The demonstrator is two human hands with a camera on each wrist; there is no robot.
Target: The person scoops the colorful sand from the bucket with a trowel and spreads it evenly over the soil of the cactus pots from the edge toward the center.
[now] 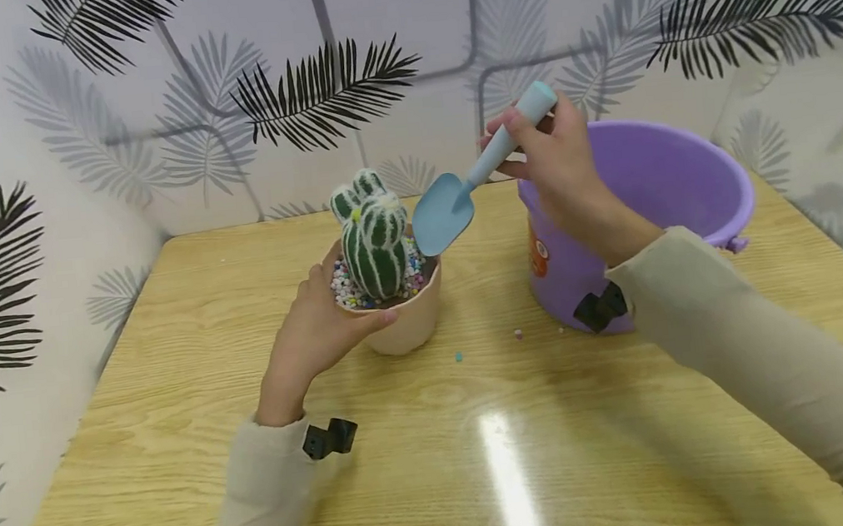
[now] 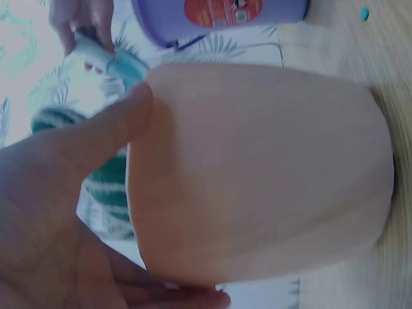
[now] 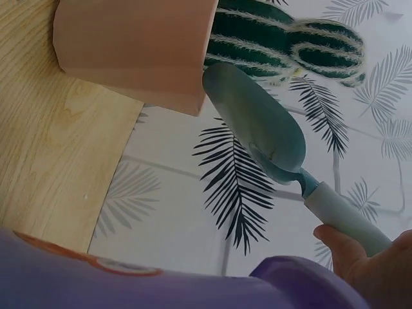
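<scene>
A striped green cactus (image 1: 377,254) stands in a pale peach pot (image 1: 406,328), ringed by small multicoloured pebbles (image 1: 414,265). My left hand (image 1: 316,329) grips the pot from its left side, thumb along the near rim; in the left wrist view the thumb (image 2: 122,119) lies at the rim and the pot's wall fills the middle. With my right hand (image 1: 559,163) I hold a light blue trowel (image 1: 443,213) by its handle. Its blade tips down over the pot's right rim, beside the cactus. In the right wrist view the blade (image 3: 261,119) overlaps the rim.
A purple bucket (image 1: 570,283) with an orange sticker stands on the right, under my right forearm. Several stray pebbles (image 1: 458,357) lie on the wooden table (image 1: 409,464) between pot and bucket. A leaf-patterned wall covering (image 1: 406,89) rises behind the table's far edge.
</scene>
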